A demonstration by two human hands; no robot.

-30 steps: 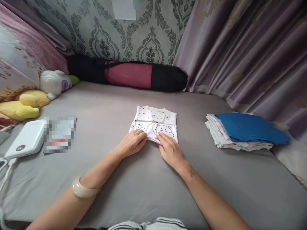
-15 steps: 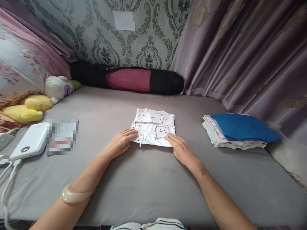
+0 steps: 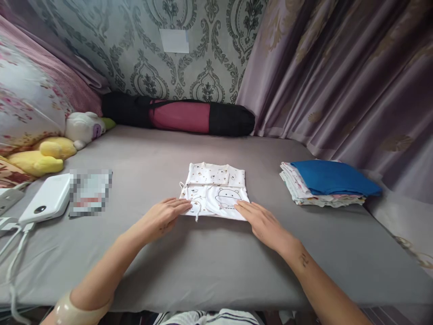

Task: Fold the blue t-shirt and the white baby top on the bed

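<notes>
A small white baby top (image 3: 211, 192), folded and printed with little figures and a line-drawn animal, lies flat on the grey sheet in front of me. Thin white ties hang from its left side. The fingers of my left hand (image 3: 165, 218) rest flat on its lower left corner. On the lower right, beside the animal drawing, my right hand (image 3: 265, 225) lies with fingers stretched out over the cloth. Both thumbs are mostly hidden.
At right lies a stack of folded clothes (image 3: 304, 192) topped by a blue cloth (image 3: 334, 177). A white power bank (image 3: 47, 198) with cables and a blurred packet (image 3: 89, 193) lie left. Plush toys (image 3: 37, 162) sit behind them. A long black-and-red bag (image 3: 179, 116) lines the wall.
The baby top and both hands have come slightly nearer to me. Both hands stay on its lower corners. The camera view has shifted a little.
</notes>
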